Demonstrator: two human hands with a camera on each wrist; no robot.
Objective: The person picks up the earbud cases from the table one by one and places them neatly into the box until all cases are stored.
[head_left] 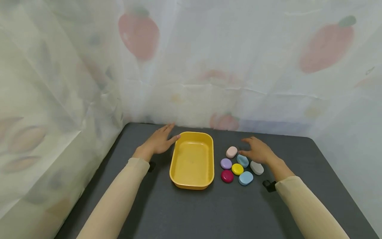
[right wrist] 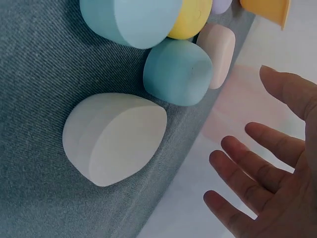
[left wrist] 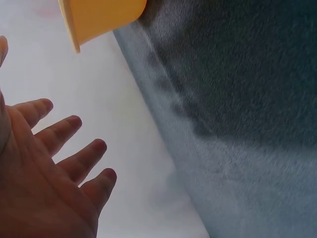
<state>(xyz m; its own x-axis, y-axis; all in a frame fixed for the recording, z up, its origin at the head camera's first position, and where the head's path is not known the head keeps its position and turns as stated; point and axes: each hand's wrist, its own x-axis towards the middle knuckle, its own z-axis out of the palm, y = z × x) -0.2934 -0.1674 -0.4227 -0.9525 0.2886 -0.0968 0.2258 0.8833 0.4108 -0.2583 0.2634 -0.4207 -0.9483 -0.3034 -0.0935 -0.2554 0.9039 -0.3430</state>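
Note:
My left hand (head_left: 159, 139) is spread with straight fingers beside the yellow tray (head_left: 192, 162), its thumb tip right at the tray's upper left rim. In the left wrist view its palm and fingers (left wrist: 54, 158) hold nothing. My right hand (head_left: 257, 150), fingers apart, hovers over a group of smooth pebble-shaped pieces. Nearest it are a blue piece (head_left: 243, 161), a pale pink piece (head_left: 231, 152) and a white piece (head_left: 257, 168). Lower in the group are a yellow piece (head_left: 237, 169), a purple one (head_left: 226, 163), a crimson one (head_left: 227, 176) and another blue one (head_left: 246, 178).
A dark grey table (head_left: 185, 215) carries everything. Pale curtains (head_left: 191, 66) with fruit prints hang behind the table and at its sides. Black bands (head_left: 269, 186) show at both wrists, next to beige sleeves.

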